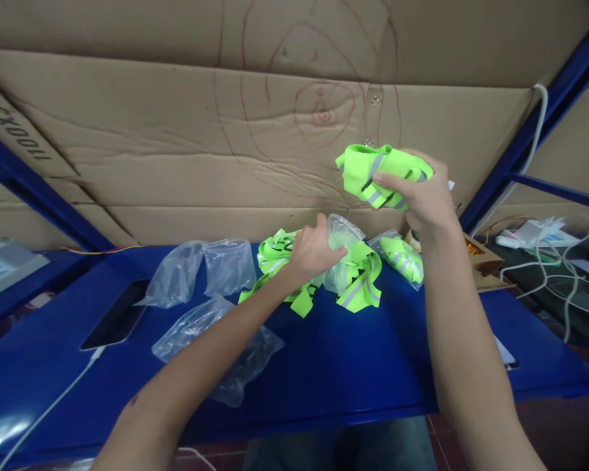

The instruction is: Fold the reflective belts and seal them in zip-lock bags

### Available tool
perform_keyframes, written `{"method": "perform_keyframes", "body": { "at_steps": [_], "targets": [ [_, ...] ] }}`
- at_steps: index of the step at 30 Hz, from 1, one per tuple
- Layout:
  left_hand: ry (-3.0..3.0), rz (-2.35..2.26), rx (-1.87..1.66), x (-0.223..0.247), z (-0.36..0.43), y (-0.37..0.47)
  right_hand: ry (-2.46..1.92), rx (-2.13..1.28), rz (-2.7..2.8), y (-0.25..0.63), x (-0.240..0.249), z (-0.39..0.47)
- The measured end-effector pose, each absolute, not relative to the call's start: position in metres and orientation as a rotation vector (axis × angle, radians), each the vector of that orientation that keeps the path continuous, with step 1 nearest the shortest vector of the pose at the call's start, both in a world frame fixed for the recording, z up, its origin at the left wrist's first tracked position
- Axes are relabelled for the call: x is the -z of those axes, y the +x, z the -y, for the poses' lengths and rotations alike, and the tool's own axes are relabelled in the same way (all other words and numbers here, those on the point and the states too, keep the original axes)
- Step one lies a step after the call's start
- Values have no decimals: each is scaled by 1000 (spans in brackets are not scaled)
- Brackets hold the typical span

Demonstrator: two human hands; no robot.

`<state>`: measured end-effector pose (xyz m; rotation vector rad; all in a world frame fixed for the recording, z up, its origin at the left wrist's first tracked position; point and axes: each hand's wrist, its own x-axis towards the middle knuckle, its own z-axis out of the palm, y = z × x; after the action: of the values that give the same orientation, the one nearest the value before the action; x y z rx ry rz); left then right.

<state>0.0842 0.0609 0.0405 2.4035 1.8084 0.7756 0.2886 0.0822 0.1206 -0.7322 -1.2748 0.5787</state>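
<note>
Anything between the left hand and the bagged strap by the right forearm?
Yes: beside the left hand, a clear bag and a green strap lie on that side, short of the bagged strap. The bundle is held above.

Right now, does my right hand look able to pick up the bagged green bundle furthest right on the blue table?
Probably not yet: your right hand grips another green bundle, though nothing seems to lie on top of the bagged bundle.
</note>
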Motion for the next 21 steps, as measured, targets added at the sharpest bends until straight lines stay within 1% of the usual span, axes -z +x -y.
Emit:
{"method": "perform_keyframes", "body": {
  "at_steps": [4,5,7,9,12,16,18,21],
  "targets": [
    [2278,-1499,-1442,-54,-62,63,-682,-711,1298,288,-128,-68],
    [2273,-1372,-1566,-59,-64,57,-677,-746,1313,288,-130,-65],
    [2313,-1091,-1692,-69,-67,44,-677,-800,1349,287,-134,-59],
    [2374,-885,-1704,-78,-70,31,-701,-839,1410,288,-137,-53],
    [2480,-762,-1668,-86,-71,16,-763,-868,1555,290,-137,-47],
    [2780,-678,-1590,-86,-71,4,-849,-877,1690,294,-134,-46],
    [2950,-685,-1487,-85,-70,4,-887,-840,1717,293,-134,-46],
    [3025,-740,-1308,-81,-67,10,-907,-770,1754,290,-136,-45]
  ]
}}
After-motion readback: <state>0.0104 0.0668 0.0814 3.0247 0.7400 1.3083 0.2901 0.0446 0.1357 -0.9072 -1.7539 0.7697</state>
